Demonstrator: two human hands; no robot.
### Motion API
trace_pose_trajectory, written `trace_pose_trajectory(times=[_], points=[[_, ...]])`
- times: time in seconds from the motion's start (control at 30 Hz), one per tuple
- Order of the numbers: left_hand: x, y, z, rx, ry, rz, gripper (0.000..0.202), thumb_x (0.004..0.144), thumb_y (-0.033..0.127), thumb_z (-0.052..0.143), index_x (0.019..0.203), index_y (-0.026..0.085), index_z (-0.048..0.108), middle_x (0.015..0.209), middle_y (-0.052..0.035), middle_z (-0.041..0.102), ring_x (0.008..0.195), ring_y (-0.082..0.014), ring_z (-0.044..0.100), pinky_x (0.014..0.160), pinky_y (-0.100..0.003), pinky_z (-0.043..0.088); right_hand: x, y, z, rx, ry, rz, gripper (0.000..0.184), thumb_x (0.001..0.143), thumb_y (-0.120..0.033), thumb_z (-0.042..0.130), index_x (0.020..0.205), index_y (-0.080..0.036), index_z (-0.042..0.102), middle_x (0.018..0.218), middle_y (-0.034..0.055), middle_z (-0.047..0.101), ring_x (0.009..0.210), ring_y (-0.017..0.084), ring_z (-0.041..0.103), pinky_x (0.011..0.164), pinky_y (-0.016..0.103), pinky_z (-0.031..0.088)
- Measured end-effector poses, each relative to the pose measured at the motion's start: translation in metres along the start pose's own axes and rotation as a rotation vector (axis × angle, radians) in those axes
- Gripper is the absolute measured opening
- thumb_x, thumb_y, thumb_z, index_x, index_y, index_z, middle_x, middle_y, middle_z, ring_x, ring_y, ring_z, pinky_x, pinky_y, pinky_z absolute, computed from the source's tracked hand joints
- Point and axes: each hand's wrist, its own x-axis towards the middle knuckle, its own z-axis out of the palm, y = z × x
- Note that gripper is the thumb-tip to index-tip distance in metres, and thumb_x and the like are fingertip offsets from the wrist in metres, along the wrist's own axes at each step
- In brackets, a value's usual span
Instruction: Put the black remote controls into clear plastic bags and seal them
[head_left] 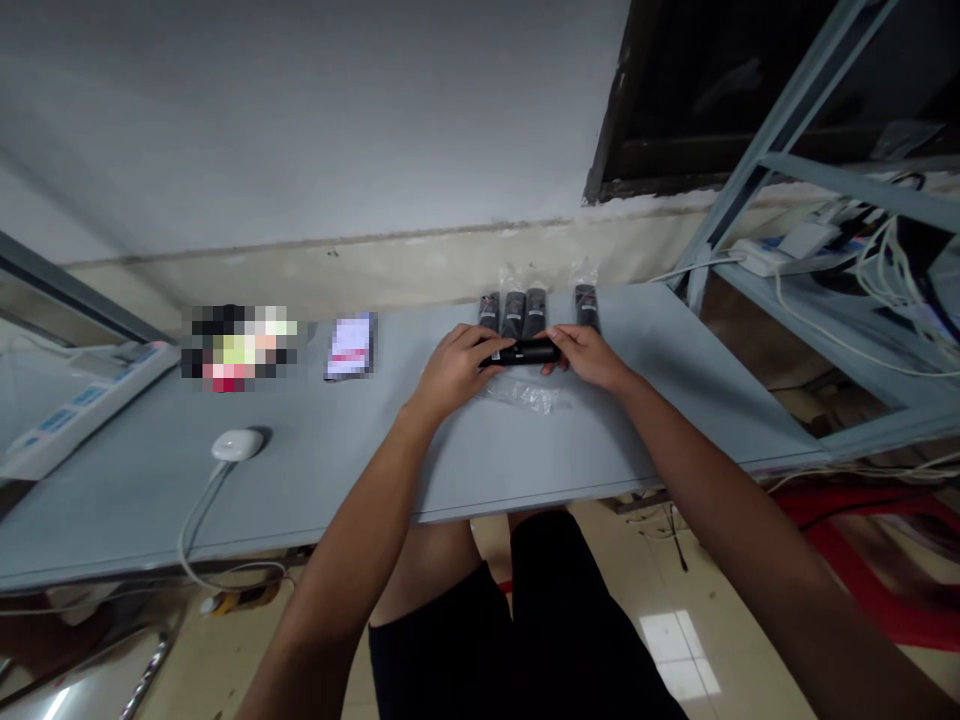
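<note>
Between my two hands lies a black cylindrical device (pixel 534 352), held sideways just over the table. My left hand (pixel 459 362) is closed round its left end, thumb along the top. At the other end, the fingers of my right hand (pixel 583 352) pinch it. Below it a crumpled clear plastic bag (pixel 536 393) rests on the table. Behind my hands stand several similar dark cylinders in clear plastic bags: three side by side (pixel 514 310) and another one (pixel 586 303) apart to the right. The device's exact kind cannot be made out.
The grey table (pixel 360 450) runs along a wall. A white power strip (pixel 82 405), a white rounded object with a cable (pixel 237 445) and a pale packet (pixel 350 346) lie left. A metal shelf with cables (pixel 892 240) and a red stool (pixel 862 560) are right.
</note>
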Motion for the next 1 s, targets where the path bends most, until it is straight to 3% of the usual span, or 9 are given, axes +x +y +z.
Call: trace_pose_trajectory(times=[0.13,0.3,0.43,0.6,0.67,0.77,0.83,0.93,1.0], points=[[0.0,0.003,0.002,-0.043,-0.022,0.017,0.044,0.097,0.027,0.07,0.141,0.03,0.066,0.127,-0.0098,0.069,0.117,-0.0262,0.061,0.103,-0.047,0.053,-0.001,-0.003,0.005,0.044,-0.006,0.034,0.061,0.089,-0.078,0.061,0.094,-0.019,0.075,0.067,0.0056,0.076,0.052,0.018,0.065,0.047,0.029,0.045],[0.0,0.005,0.006,-0.092,0.014,0.083,0.038,0.099,0.032,0.067,0.137,0.028,0.069,0.127,-0.0102,0.069,0.118,-0.025,0.061,0.104,-0.046,0.054,-0.005,-0.006,0.006,0.054,-0.023,0.062,0.051,0.086,-0.073,0.069,0.08,-0.023,0.066,0.059,0.002,0.069,0.048,0.017,0.061,0.049,0.03,0.048],[0.002,0.009,0.008,-0.1,0.026,0.128,0.037,0.101,0.036,0.065,0.137,0.028,0.069,0.127,-0.0109,0.07,0.119,-0.025,0.061,0.104,-0.047,0.053,-0.007,-0.004,0.001,0.048,-0.065,0.077,0.05,0.083,-0.071,0.074,0.074,-0.025,0.055,0.054,-0.0005,0.064,0.043,0.015,0.055,0.042,0.027,0.04],[0.004,0.014,0.008,-0.082,0.0,0.137,0.036,0.103,0.036,0.061,0.137,0.027,0.069,0.129,-0.0112,0.07,0.119,-0.0255,0.062,0.103,-0.048,0.053,-0.009,-0.004,-0.002,0.055,-0.074,0.095,0.05,0.083,-0.07,0.074,0.075,-0.025,0.054,0.05,-0.0035,0.06,0.038,0.013,0.048,0.039,0.025,0.032],[0.005,0.016,0.008,-0.068,0.017,0.131,0.036,0.102,0.037,0.062,0.136,0.027,0.069,0.13,-0.011,0.07,0.12,-0.0253,0.061,0.103,-0.046,0.052,-0.009,-0.006,0.002,0.096,-0.071,0.079,0.045,0.086,-0.068,0.071,0.082,-0.024,0.062,0.056,-0.0022,0.065,0.044,0.014,0.055,0.042,0.026,0.037],[0.007,0.02,0.006,-0.003,0.03,0.089,0.035,0.101,0.036,0.065,0.136,0.03,0.069,0.131,-0.0082,0.071,0.123,-0.0264,0.06,0.106,-0.049,0.049,-0.007,-0.008,0.008,0.169,-0.09,0.014,0.04,0.087,-0.06,0.074,0.105,-0.024,0.075,0.085,0.0023,0.078,0.07,0.017,0.07,0.057,0.027,0.049],[0.009,0.025,0.002,0.048,0.078,0.023,0.035,0.101,0.036,0.065,0.136,0.032,0.068,0.134,-0.0075,0.07,0.128,-0.0287,0.057,0.11,-0.052,0.044,-0.005,-0.008,0.009,0.221,-0.059,-0.014,0.042,0.083,-0.056,0.078,0.112,-0.025,0.077,0.1,0.0036,0.079,0.084,0.019,0.071,0.066,0.028,0.053],[0.01,0.034,-0.005,0.015,0.116,-0.024,0.047,0.097,0.047,0.07,0.14,0.03,0.065,0.14,-0.01,0.065,0.134,-0.0318,0.053,0.115,-0.054,0.04,0.0,-0.006,0.001,0.337,0.066,0.018,0.049,0.078,-0.053,0.082,0.117,-0.024,0.076,0.1,0.0036,0.078,0.086,0.019,0.071,0.069,0.03,0.055],[0.01,0.04,-0.007,-0.097,-0.003,0.043,0.067,0.087,0.059,0.077,0.145,0.029,0.061,0.142,-0.0117,0.064,0.133,-0.0327,0.056,0.115,-0.052,0.042,0.003,-0.006,-0.007,0.437,0.145,0.036,0.055,0.075,-0.049,0.085,0.123,-0.026,0.072,0.097,0.0021,0.077,0.084,0.02,0.071,0.069,0.031,0.056]])
